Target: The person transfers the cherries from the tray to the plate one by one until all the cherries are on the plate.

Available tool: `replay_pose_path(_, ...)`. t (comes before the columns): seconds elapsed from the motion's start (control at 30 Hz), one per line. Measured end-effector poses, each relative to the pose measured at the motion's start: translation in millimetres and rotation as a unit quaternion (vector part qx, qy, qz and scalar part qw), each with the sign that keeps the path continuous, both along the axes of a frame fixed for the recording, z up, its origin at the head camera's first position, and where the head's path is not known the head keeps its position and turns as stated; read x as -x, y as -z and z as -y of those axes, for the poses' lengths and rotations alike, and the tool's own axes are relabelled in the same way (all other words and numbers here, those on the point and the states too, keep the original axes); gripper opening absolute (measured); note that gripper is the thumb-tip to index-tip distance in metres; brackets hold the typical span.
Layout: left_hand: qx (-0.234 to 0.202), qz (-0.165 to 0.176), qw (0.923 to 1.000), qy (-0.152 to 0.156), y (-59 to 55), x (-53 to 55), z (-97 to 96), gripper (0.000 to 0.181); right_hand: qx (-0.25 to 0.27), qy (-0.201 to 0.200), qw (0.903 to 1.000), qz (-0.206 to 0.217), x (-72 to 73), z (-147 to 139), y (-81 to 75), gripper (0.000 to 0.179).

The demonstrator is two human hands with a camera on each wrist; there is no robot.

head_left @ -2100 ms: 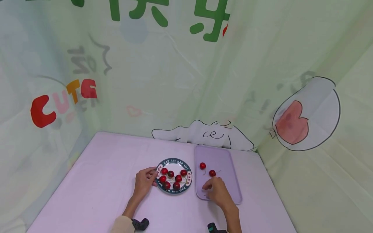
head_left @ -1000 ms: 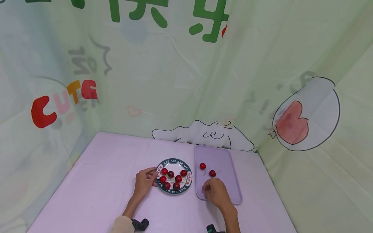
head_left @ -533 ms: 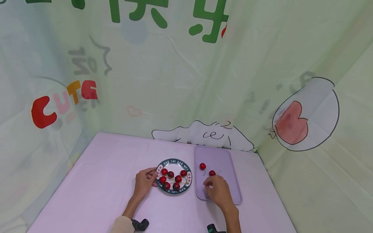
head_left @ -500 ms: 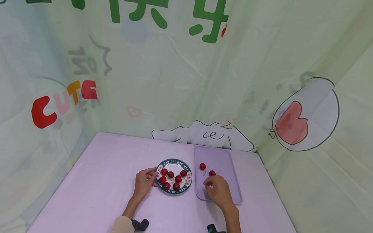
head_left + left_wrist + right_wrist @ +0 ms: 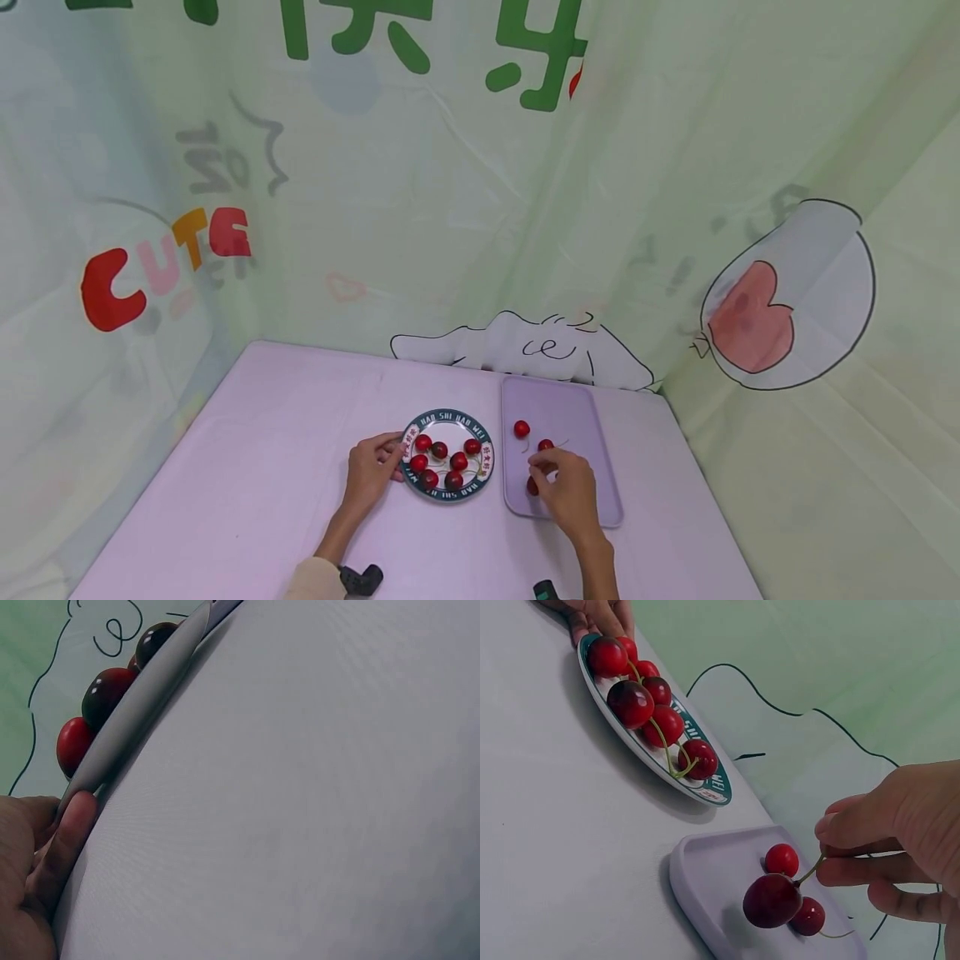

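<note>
In the head view my left hand (image 5: 367,468) grips the left rim of a round plate (image 5: 447,494) with a dark green lettered border. The left wrist view shows its fingers at the edge of the plate (image 5: 139,716). Several red cherries (image 5: 453,480) with stems lie on the plate. My right hand (image 5: 573,496) is over the lilac tray (image 5: 551,396), pinching a dark red cherry (image 5: 772,901) by its stem between thumb and fingers. The cherry hangs just above the tray. Two more cherries lie on the tray, a bright red one (image 5: 522,429) and a darker one (image 5: 546,445).
The table (image 5: 300,417) has a pale pink cover. A printed curtain (image 5: 450,208) hangs along its back and both sides. Dark devices (image 5: 362,580) are worn at the wrists. The tray stands right of the plate, with a narrow gap between them.
My right hand has shifted slightly over the tray, and a cherry now shows hanging below its fingers. My left hand and the plate keep their place.
</note>
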State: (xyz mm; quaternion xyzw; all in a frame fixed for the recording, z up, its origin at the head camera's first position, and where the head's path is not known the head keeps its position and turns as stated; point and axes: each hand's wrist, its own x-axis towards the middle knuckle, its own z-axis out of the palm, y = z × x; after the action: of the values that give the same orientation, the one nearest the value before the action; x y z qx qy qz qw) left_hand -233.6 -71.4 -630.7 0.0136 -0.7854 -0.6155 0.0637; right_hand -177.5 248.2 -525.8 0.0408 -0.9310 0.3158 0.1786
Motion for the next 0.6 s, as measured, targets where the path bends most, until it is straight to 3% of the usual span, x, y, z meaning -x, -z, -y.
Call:
replay_pose_path(0.33,0.002,0.003,1.0000,0.000,0.3,-0.4,0.0,0.035,0.085,0.015,0.9955,-0.039,-0.7,-1.0,13.6,0.015)
replay_pose_path(0.6,-0.007,-0.011,0.9999,0.006,0.2,1.1,0.7,0.033,0.174,0.032,0.9841,-0.014,-2.1,0.1,21.4,0.011)
